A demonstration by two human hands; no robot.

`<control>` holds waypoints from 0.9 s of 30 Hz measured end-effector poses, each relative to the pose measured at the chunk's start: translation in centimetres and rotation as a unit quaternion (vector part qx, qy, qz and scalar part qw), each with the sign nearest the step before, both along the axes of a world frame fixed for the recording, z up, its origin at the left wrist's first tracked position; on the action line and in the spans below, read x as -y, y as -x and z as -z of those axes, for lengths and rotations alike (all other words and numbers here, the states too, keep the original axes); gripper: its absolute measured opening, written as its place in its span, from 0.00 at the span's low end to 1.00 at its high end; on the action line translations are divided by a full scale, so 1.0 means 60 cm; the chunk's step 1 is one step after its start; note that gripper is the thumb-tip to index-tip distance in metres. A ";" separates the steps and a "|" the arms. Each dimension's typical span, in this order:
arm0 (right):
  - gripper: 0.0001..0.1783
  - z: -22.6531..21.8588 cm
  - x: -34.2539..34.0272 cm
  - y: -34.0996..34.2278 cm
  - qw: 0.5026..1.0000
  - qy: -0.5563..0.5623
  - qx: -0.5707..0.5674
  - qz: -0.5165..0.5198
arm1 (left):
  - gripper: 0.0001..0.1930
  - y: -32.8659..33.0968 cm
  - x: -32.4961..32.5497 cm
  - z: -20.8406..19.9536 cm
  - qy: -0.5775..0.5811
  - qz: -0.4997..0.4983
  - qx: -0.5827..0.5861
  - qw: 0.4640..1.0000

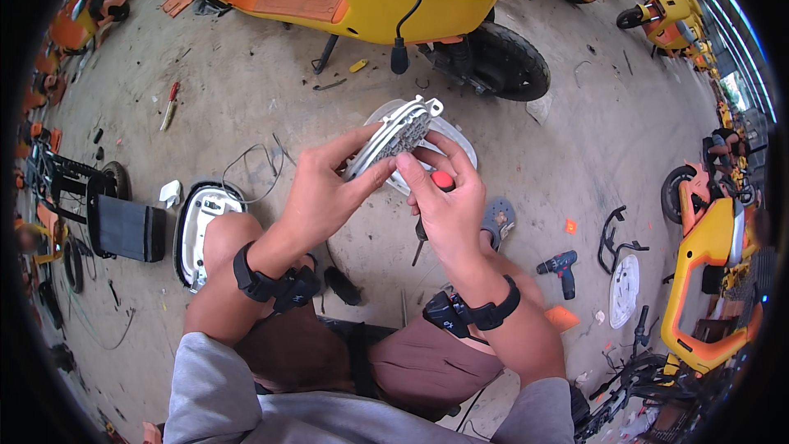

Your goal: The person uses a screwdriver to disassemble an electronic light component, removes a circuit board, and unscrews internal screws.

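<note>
In the middle of the head view, my left hand [329, 181] is closed on a white-rimmed plastic part [403, 133] with a grey, textured inner face, tilted up on edge. My right hand [448, 201] has its thumb and fingertips at the same part's right side. Tucked in that right hand is a screwdriver [443, 181] with a red-ended handle; its thin dark shaft points down below the palm. Just behind the held part shows a pale oval shell [464, 148], partly covered by my hands; whether it touches the part I cannot tell.
A yellow scooter [370, 0] stands ahead. Beside my left knee lies a white, black-edged housing [197, 218]. A cordless drill [561, 270], a white oval panel [625, 292] and a black bracket [612, 238] lie right. Another screwdriver [171, 103] lies far left, near a loose cable [261, 168].
</note>
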State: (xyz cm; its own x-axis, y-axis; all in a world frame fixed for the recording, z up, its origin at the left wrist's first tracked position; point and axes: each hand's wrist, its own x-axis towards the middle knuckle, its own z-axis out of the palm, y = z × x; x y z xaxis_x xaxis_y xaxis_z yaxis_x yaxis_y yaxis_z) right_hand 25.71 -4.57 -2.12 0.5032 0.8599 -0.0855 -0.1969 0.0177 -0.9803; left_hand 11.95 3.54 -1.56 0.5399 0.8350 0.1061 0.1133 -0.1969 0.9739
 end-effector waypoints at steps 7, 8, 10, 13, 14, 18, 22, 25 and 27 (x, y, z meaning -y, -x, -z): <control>0.34 0.005 -0.002 -0.007 0.997 -0.026 -0.072 -0.013 | 0.27 0.009 0.000 0.002 0.109 0.098 0.048 0.988; 0.34 0.004 -0.004 -0.006 0.996 -0.032 -0.082 -0.014 | 0.27 0.013 -0.004 0.000 0.125 0.110 0.051 0.985; 0.34 0.002 -0.003 -0.010 0.994 -0.042 -0.095 -0.025 | 0.29 0.016 -0.007 0.000 0.157 0.132 0.072 0.976; 0.35 0.008 0.000 -0.009 0.998 -0.051 -0.035 -0.005 | 0.31 0.018 -0.010 -0.008 0.195 0.173 0.038 0.965; 0.35 0.008 0.002 -0.008 0.999 -0.039 -0.020 0.001 | 0.32 0.019 -0.010 -0.007 0.208 0.177 0.046 0.961; 0.34 0.013 -0.003 -0.009 0.999 -0.048 -0.021 -0.014 | 0.35 0.023 -0.015 -0.011 0.226 0.186 0.066 0.954; 0.33 0.001 -0.015 -0.003 0.990 -0.052 -0.113 -0.064 | 0.38 0.028 -0.020 -0.019 0.192 0.153 0.081 0.966; 0.33 -0.007 -0.012 -0.008 0.990 -0.026 -0.130 -0.055 | 0.41 0.022 -0.018 -0.021 0.198 0.106 0.078 0.971; 0.32 -0.009 -0.008 -0.015 0.993 -0.007 -0.111 -0.048 | 0.40 0.013 -0.018 -0.022 0.195 0.090 0.082 0.973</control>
